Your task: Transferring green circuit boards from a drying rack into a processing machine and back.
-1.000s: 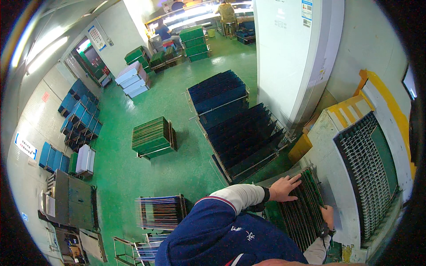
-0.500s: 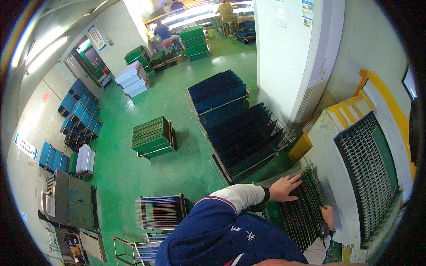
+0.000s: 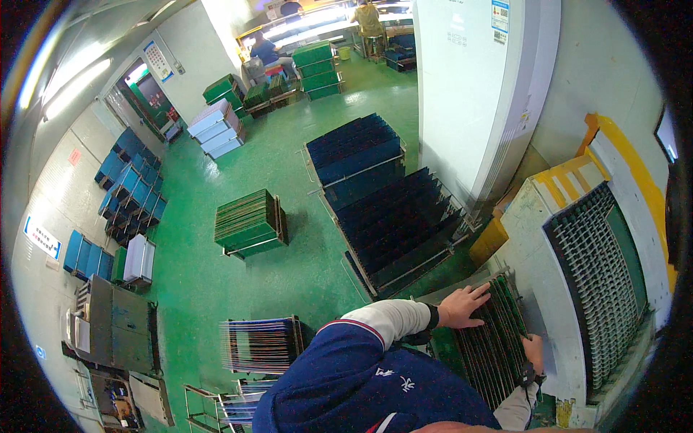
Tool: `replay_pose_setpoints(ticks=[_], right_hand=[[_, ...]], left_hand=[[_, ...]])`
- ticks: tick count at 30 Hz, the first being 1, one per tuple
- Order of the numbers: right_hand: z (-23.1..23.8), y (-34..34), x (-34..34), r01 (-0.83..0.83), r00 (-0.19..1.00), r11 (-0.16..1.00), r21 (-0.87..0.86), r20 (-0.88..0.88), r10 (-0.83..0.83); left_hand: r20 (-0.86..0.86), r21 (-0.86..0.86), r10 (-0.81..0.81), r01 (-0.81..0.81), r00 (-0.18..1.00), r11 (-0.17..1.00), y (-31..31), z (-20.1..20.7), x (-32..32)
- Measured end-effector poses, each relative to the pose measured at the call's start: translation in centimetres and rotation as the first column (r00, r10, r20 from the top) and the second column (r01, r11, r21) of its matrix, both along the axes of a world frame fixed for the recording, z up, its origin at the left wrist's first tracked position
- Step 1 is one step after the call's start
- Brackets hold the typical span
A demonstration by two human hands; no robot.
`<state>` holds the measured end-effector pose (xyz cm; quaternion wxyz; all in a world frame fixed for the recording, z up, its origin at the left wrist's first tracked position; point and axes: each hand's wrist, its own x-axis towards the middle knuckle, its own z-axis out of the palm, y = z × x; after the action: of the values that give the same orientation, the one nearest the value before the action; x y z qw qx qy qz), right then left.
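Note:
A rack of upright thin dark-green panels [image 3: 492, 343], set close together in a row, stands at my lower right. My left hand [image 3: 462, 306] lies across the top edges of the panels near the rack's far end, fingers spread. At the right ends of the panels is my right hand [image 3: 533, 352], touching their side. Its fingers are mostly hidden, so whether it grips a panel cannot be told. My left sleeve crosses from the left, and my right forearm comes up from below.
A machine with rows of rollers [image 3: 595, 289] stands close on the right. Ahead are racks of dark panels [image 3: 397, 224] beside a white cabinet [image 3: 480, 94]. A green panel stack [image 3: 249, 224] and a rack of thin boards [image 3: 260, 346] stand left. People sit at a far lit bench.

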<state>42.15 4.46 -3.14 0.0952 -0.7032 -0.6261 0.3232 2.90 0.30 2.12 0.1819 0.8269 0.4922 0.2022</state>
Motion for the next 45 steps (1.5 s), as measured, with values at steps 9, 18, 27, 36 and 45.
replay_pose_setpoints(ticks=[9, 18, 27, 36, 45], right_hand=[[1.9, 0.0, -1.3, -0.026, 0.999, 0.999, -0.034, 0.022, 0.027], [0.3, 0.3, -0.2, -0.042, 0.998, 0.999, -0.031, 0.037, 0.043], [2.2, -0.1, -1.3, -0.033, 0.999, 0.998, -0.050, -0.007, 0.033], [2.2, -0.2, -1.3, -0.015, 1.000, 0.997, -0.069, 0.023, 0.017], [1.6, 0.0, -1.1, -0.052, 0.998, 0.998, -0.046, 0.029, 0.053]], left_hand=[[-0.007, -0.011, 0.014, -0.014, 1.000, 1.000, -0.2, 0.1, -0.2], [-0.009, -0.033, 0.002, -0.003, 1.000, 0.999, 0.0, 0.0, 0.0], [-0.007, -0.033, 0.006, -0.006, 1.000, 0.999, 0.0, -0.4, -0.2], [-0.022, -0.023, 0.006, -0.006, 1.000, 1.000, 0.0, -0.3, 0.0], [-0.030, -0.030, 0.014, -0.015, 0.999, 0.999, -0.1, -0.3, -0.1]])
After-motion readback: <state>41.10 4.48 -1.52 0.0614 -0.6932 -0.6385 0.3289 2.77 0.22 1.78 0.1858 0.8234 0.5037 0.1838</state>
